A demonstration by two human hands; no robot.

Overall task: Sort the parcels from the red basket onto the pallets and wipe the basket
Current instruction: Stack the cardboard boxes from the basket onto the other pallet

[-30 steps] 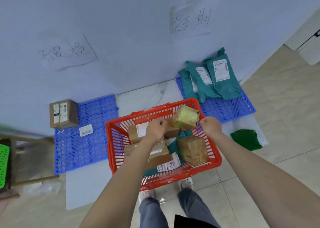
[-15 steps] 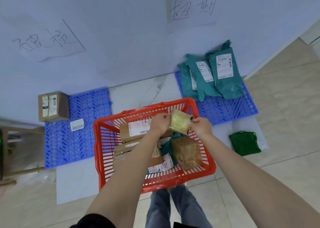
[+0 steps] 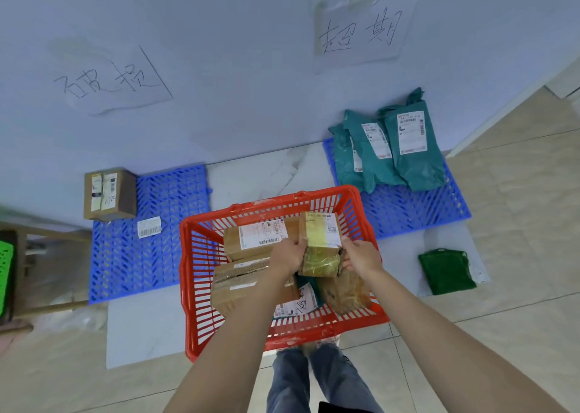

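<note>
plainly both hands are on one parcel: the left hand (image 3: 287, 255) curls round the left edge of the yellow-taped box (image 3: 320, 244) and the right hand (image 3: 361, 257) pinches its right side, lifting it above the red basket (image 3: 201, 287) at frame centre. it looks tilted with its label face up, probably so the label can be read before choosing a pallet, though the print is too small to make out. under it the basket holds a long labelled carton (image 3: 257, 238), a torn cardboard box (image 3: 241, 284), a crumpled brown parcel (image 3: 345, 290) and a teal bag with a white label (image 3: 296, 304), mostly hidden. the left pallet (image 3: 163, 240) carries one brown box (image 3: 108, 194) below a handwritten sign (image 3: 110, 81) at upper left, and a loose barcode label (image 3: 149, 227). the right pallet (image 3: 408, 205) holds the teal mailer bags (image 3: 392, 149) below another sign (image 3: 361, 33). a green cloth (image 3: 447, 271) lies at right, likely for wiping. at the left edge something green is cut off.
</note>
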